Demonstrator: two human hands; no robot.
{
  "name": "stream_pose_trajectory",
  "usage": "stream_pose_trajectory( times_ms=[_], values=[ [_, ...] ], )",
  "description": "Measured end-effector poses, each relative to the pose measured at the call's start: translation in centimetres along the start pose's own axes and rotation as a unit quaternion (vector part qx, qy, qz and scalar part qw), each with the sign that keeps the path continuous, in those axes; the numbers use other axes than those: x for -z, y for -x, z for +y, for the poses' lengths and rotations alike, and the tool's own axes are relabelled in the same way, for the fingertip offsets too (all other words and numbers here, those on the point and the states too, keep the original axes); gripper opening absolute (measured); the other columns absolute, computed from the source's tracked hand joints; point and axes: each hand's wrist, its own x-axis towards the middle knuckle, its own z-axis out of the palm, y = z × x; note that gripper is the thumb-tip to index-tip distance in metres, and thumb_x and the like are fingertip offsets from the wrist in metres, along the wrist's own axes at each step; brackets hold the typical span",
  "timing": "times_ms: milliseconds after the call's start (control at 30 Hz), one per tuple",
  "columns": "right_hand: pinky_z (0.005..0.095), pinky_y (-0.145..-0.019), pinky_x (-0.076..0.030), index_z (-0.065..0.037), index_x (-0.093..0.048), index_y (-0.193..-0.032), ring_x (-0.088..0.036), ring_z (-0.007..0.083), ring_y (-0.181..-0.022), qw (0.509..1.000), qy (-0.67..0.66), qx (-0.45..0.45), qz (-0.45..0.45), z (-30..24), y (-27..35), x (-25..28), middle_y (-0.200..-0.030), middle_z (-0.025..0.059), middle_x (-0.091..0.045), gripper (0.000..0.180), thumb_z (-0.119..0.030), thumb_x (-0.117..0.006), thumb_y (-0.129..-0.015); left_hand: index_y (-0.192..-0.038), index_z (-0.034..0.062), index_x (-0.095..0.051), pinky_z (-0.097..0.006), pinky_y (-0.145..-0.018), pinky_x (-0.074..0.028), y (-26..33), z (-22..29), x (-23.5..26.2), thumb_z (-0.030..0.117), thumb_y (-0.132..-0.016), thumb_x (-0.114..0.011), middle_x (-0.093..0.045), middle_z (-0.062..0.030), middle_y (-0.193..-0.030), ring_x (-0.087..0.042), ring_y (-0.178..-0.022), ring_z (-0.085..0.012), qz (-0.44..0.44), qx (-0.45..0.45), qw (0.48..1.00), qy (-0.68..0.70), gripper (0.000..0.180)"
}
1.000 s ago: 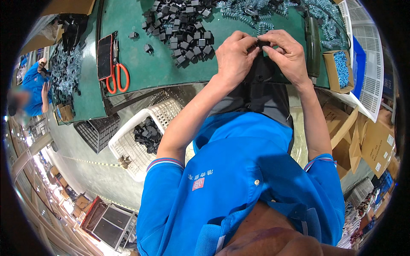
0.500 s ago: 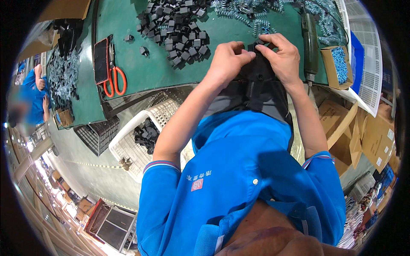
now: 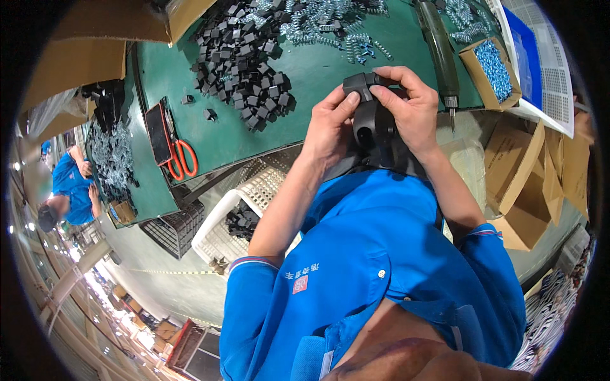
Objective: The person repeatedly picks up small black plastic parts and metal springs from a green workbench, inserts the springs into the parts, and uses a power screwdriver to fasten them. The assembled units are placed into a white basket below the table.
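Between my hands, just off the table's front edge, is a black moulded plastic part (image 3: 373,124) with a round hole in its lower body and a blocky end at the top. My left hand (image 3: 329,124) is closed on its left side, thumb pressed near the blocky end. My right hand (image 3: 412,108) grips the right side, thumb on top and fingers curled behind. Beyond the hands lie many small black plastic caps (image 3: 248,70) in a heap and a pile of metal coil springs (image 3: 318,25).
A dark green power screwdriver (image 3: 438,51) and a small carton of blue screws (image 3: 492,70) lie at the right. Orange-handled scissors (image 3: 182,159) rest by a phone (image 3: 157,134) at the left. Below stand a white basket (image 3: 213,232) and open cardboard boxes (image 3: 518,184). A co-worker (image 3: 73,190) is far left.
The black part has been tilted up, so its blocky end and hole now show. Both hands have shifted their hold on it. The whole view has turned slightly.
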Motion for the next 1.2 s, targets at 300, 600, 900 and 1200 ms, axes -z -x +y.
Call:
stream_pose_trajectory(
  times_ms=[300, 600, 900, 1200],
  values=[
    [0.0290, -0.072, -0.050, 0.003, -0.066, -0.098, -0.063, 0.0189, -0.079, 0.992, 0.017, 0.121, -0.038, -0.8, 0.7, 1.6, -0.087, 0.0097, -0.064, 0.021, 0.000, -0.072, -0.078, -0.126, 0.0008, -0.059, -0.027, -0.080, -0.055, 1.0, 0.4, -0.2, 0.016, -0.095, -0.063, -0.067, -0.0070, -0.110, -0.066, -0.093, -0.0158, -0.051, 0.020, 0.998, 0.001, 0.035],
    [0.0291, -0.075, -0.051, 0.003, -0.065, -0.099, -0.065, 0.0192, -0.082, 0.998, -0.024, 0.056, 0.020, 2.3, 1.4, 0.7, -0.091, 0.0112, -0.066, 0.019, 0.000, -0.069, -0.081, -0.115, 0.0057, -0.069, -0.034, -0.087, -0.046, -0.7, 3.7, -1.7, 0.009, -0.082, -0.071, -0.068, -0.0064, -0.096, -0.062, -0.095, -0.0186, -0.020, -0.155, 0.874, -0.460, 0.033],
    [0.0422, -0.071, -0.052, -0.006, -0.067, -0.100, -0.063, 0.0309, -0.086, 0.935, 0.323, 0.144, 0.034, 5.9, 0.3, -0.2, -0.089, 0.0104, -0.062, 0.027, 0.003, -0.059, -0.076, -0.117, 0.0080, -0.066, -0.043, -0.089, -0.043, -3.0, 0.7, 0.5, 0.023, -0.076, -0.075, -0.065, -0.0090, -0.105, -0.056, -0.103, -0.0308, 0.026, -0.349, 0.565, -0.747, 0.044],
    [0.0410, -0.073, -0.053, -0.003, -0.066, -0.103, -0.063, 0.0303, -0.091, 0.912, 0.380, 0.146, -0.044, 5.6, 0.2, 1.0, -0.097, 0.0106, -0.062, 0.025, 0.000, -0.061, -0.079, -0.109, 0.0065, -0.065, -0.046, -0.081, -0.045, -3.3, 2.0, -1.8, 0.028, -0.082, -0.071, -0.062, -0.0085, -0.099, -0.056, -0.102, -0.0320, -0.025, -0.209, 0.503, -0.838, 0.035]
  ],
)
